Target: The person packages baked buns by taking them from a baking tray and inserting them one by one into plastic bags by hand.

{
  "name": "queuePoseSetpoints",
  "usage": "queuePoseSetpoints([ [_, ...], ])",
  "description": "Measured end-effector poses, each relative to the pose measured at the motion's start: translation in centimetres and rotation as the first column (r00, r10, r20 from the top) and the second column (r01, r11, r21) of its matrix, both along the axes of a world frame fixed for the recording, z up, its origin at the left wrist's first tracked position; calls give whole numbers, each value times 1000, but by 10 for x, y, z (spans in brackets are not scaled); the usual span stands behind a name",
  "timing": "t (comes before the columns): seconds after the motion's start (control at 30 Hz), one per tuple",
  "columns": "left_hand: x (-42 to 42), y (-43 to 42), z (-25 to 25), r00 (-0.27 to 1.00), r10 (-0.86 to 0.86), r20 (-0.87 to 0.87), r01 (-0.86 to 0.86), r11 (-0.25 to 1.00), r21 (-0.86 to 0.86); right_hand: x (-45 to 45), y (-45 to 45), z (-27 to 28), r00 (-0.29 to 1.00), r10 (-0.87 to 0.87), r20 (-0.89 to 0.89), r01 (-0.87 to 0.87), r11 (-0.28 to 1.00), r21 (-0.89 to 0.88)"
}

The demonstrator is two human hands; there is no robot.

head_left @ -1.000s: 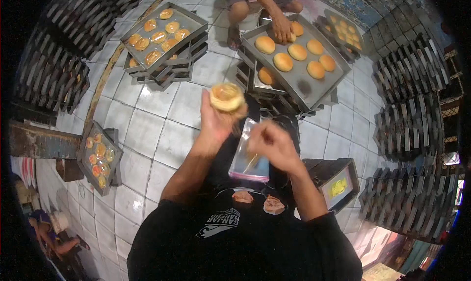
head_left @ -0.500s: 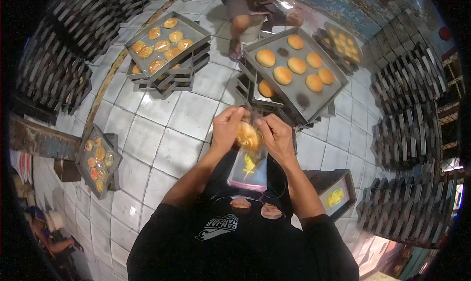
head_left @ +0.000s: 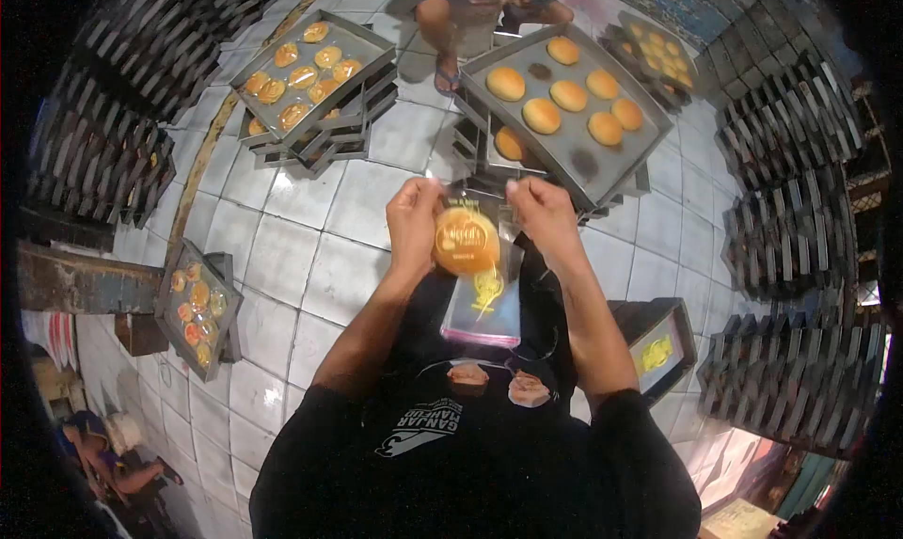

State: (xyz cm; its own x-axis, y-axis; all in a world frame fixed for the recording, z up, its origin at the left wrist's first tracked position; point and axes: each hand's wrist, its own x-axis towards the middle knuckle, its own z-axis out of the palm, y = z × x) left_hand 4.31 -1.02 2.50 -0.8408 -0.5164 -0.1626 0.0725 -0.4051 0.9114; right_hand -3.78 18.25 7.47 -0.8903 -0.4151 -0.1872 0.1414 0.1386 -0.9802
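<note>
Both forearms reach forward from the black shirt (head_left: 470,473), with elbows bent and set wide, and bring the hands together in front of the lap. The left hand (head_left: 411,227) is raised with its back outward and its fingers curled in, nearly closed, the thumb and fingertips meeting at the upper left edge of a clear printed bag (head_left: 484,203). The right hand (head_left: 548,217) mirrors it, fingers folded and thumb against the forefinger, pinching at the bag's upper right edge. Exactly how much plastic each grips is hard to tell.

A round golden bun (head_left: 467,242) is inside the bag, between the 2 hands and closer to the left, with lettering showing over it. Just below it, a stack of flat clear bags (head_left: 482,315) with yellow print and a pink edge lies over the lap.

Ahead to the right, a large metal tray (head_left: 576,149) holds 7 plain buns, on top of other trays. Ahead to the left, another tray (head_left: 362,46) holds wrapped buns. Beyond them sits another person (head_left: 435,22), legs bent, a sandal (head_left: 447,80) on 1 foot.
</note>
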Motion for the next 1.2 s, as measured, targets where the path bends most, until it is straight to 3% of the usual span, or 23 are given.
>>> queuePoseSetpoints([
  [0.1,4,0,3,990,122,-74,-133,977,-167,2,6,4,996,-7,86,12,998,-62],
  [0.17,28,-1,-1,988,101,-117,-148,825,-545,21,20,-7,998,18,52,-21,998,61],
  [0.23,54,2,-23,998,56,19,-39,868,-494,42,30,-33,991,55,124,-59,998,35],
  [0.3,67,1,-63,991,-96,97,113,976,-185,62,37,-60,967,89,237,-118,987,110],
  [0.33,67,0,-55,991,-103,80,119,966,-231,69,37,-68,966,89,244,-118,987,109],
  [0.4,55,-7,-52,980,-168,106,181,975,-131,81,34,-79,922,95,376,-47,990,-136],
  [0.43,44,-11,-51,966,-235,109,240,970,-33,83,31,-73,921,96,378,-47,989,-137],
  [0.5,16,-4,-51,969,-234,77,231,972,51,76,29,-51,943,-21,332,140,930,-339],
  [0.57,-7,8,-45,926,-219,-308,317,894,317,55,40,-42,988,-154,14,151,941,-304],
  [0.63,-18,36,-3,951,-223,-216,267,943,199,27,69,-31,906,-231,-355,250,968,10],
  [0.67,-23,46,12,971,-195,-136,205,976,67,12,81,-25,781,-236,-579,351,931,94],
  [0.7,-21,48,10,967,-208,-147,220,973,71,0,94,-16,655,-130,-744,368,915,165],
  [0.73,-8,43,3,936,-350,-28,329,902,-280,-5,109,-20,560,22,-828,477,809,344],
  [0.77,5,38,-6,895,-427,129,416,698,-582,-10,119,-27,473,198,-859,587,656,475],
  [0.8,18,36,-22,913,-406,28,232,462,-856,-6,124,-32,464,200,-863,590,656,470],
  [0.83,31,37,-21,918,-396,27,225,466,-856,9,128,-40,584,148,-798,567,629,532],
  [0.87,46,37,-19,941,-323,99,174,210,-962,21,131,-46,697,95,-711,525,608,596],
  [0.9,59,37,-18,957,-238,166,153,-73,-986,35,127,-49,710,102,-696,505,616,605],
  [0.97,62,34,-27,950,-246,192,183,-61,-981,65,110,-44,757,245,-606,174,818,549],
  [1.03,60,28,-33,862,-463,205,162,-130,-978,78,88,-22,727,272,-631,138,842,522],
  [1.1,61,33,-25,830,-544,128,82,-107,-991,76,85,-6,689,292,-663,112,861,495],
  [1.13,60,45,-7,885,-455,99,214,209,-954,71,90,-3,731,361,-579,-21,860,509],
  [1.2,55,29,-1,799,-550,245,503,387,-773,52,91,22,772,450,-449,-247,863,440],
])
